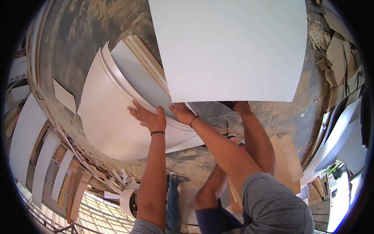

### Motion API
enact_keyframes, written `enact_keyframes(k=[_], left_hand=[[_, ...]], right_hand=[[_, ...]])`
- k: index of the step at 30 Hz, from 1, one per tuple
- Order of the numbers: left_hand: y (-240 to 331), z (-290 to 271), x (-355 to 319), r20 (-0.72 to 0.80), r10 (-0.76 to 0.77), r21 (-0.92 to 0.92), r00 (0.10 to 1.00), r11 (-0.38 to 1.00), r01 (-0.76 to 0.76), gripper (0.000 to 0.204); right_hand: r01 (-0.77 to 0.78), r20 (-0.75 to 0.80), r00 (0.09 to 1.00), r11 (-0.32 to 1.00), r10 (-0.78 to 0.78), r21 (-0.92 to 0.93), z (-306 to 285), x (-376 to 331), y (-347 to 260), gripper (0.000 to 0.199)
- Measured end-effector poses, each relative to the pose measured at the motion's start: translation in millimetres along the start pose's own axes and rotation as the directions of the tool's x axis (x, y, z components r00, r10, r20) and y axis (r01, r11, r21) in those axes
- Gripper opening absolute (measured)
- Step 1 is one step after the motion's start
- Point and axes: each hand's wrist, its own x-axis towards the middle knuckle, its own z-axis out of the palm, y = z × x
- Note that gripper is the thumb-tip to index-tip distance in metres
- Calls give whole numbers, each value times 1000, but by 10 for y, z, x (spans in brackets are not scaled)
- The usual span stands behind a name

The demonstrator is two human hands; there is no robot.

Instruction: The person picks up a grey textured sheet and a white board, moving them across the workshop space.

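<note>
"So, what's taking up the most room?"

"Mostly the floor (78, 43), which is showing grey and dusty around everything. A big white panel (233, 50) is filling the upper middle."

"And beside it?"

"Curved cream sheets (113, 117) are lying to its left, layered along their bowed edge. A blue-grey sheet (134, 74) is showing next to that edge, and narrow tan strips (150, 58) are running along its far side. Over on the right, brown boards (288, 156) are lying near the person's bent leg. A small white piece (64, 95) is sitting on the floor, left of the cream sheets."

"What are the hands doing?"

"The left hand (150, 117) is resting on the cream sheets near their bowed edge, fingers spreading wide. The right hand (182, 114) is touching in beside it, close to the panel's lower left corner; its fingertips are partly hiding, so I can't tell whether they're gripping."

"Anything smaller?"

"Dark wristbands (157, 132) are circling both wrists."
</note>
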Motion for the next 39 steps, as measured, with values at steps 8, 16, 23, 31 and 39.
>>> enact_keyframes(k=[8, 16, 23, 31, 39], left_hand=[[-49, -96, -2, 16, 36, -34, 999, 999, -35, 97], [-332, -227, -43, 27, 7, -161, 1000, 987, -3, 102], [-449, -283, -23, -2, 67, -134, 998, 989, -67, 92], [-421, -441, -44, -70, -66, -256, 995, 966, 46, 90], [-401, -447, -10, -29, -58, -223, 998, 973, 50, 97]], right_hand=[[27, -68, 998, 988, -17, 151, -115, -438, -118, 33], [-23, 101, 995, 988, 7, 153, -137, -564, -243, 26], [170, -350, 929, 980, -123, 107, 199, -775, -350, 18], [226, -500, 821, 961, -275, -157, 470, -1099, -626, 20], [202, -475, 843, 967, -252, -154, 373, -1046, -539, 19]])
